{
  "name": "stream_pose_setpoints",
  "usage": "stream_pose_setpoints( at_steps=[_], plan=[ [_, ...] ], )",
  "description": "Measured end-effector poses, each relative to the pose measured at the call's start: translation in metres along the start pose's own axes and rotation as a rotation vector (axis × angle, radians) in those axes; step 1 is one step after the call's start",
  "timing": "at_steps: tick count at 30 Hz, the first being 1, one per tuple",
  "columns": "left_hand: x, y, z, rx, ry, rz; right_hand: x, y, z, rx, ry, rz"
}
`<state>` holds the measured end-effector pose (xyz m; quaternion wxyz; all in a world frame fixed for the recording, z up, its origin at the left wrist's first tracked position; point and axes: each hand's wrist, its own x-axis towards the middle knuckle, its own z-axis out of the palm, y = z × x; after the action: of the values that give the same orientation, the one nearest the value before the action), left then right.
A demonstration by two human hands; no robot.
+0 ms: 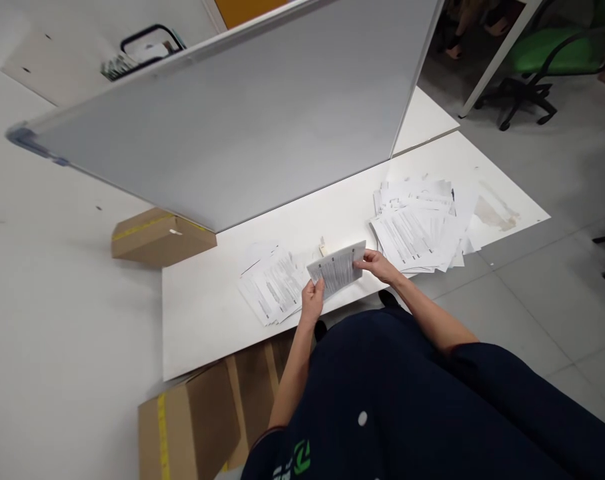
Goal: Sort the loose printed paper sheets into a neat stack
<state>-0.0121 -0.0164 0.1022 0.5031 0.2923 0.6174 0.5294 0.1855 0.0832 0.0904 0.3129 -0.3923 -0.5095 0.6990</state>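
Observation:
A stack of printed papers (338, 268) is held up at a tilt above the front edge of the white table (202, 313). My left hand (313, 301) grips its near left corner, thumb on top. At the right end my right hand (377, 265) pinches the edge between thumb and fingers. Left of the held stack, a loose pile of printed sheets (272, 287) lies fanned on the table. To the right spreads a larger, untidy pile of papers (417, 230). Just behind the held stack is a small cream-coloured object (323, 250), whose kind I cannot make out.
A large whiteboard (242, 120) stands along the table's back. One cardboard box (157, 237) sits at the left behind the table; more cardboard boxes (212, 413) are below its front left. A green chair (557, 50) stands at the far right, with part of a person (457, 40) nearby.

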Motion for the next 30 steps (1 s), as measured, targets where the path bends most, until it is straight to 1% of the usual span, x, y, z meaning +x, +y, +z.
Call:
stream_pose_setpoints(
  at_steps=[3,5,8,10,13,16,19,22,25,27,30],
  plan=[
    [0.000,0.000,0.000,-0.019,0.007,0.007,-0.005,0.003,0.002,-0.137,0.070,-0.089],
    [0.000,-0.003,0.002,-0.033,-0.020,0.021,-0.009,0.010,0.004,-0.219,0.089,-0.117],
    [0.002,-0.011,0.003,0.022,-0.057,0.043,-0.013,0.023,0.005,-0.279,0.098,-0.094],
    [0.004,-0.018,0.001,0.057,-0.035,0.049,-0.014,0.029,0.005,-0.314,0.111,-0.071],
    [0.007,-0.025,-0.002,0.059,-0.001,0.071,-0.013,0.031,0.005,-0.360,0.123,-0.092],
    [0.009,-0.025,-0.003,0.044,-0.015,0.046,-0.010,0.033,0.004,-0.386,0.107,-0.098],
    [0.008,-0.021,-0.002,0.021,-0.011,0.009,-0.008,0.035,0.005,-0.373,0.098,-0.104],
    [0.008,-0.019,-0.001,0.017,-0.009,0.050,-0.006,0.035,0.005,-0.391,0.104,-0.120],
    [0.009,-0.021,-0.002,0.067,-0.026,0.074,-0.005,0.035,0.006,-0.397,0.094,-0.079],
    [0.011,-0.025,-0.003,0.093,-0.013,0.063,-0.005,0.035,0.006,-0.390,0.076,-0.065],
    [0.013,-0.028,-0.006,0.101,0.035,0.033,-0.007,0.031,0.007,-0.401,0.068,-0.097]
  ],
)
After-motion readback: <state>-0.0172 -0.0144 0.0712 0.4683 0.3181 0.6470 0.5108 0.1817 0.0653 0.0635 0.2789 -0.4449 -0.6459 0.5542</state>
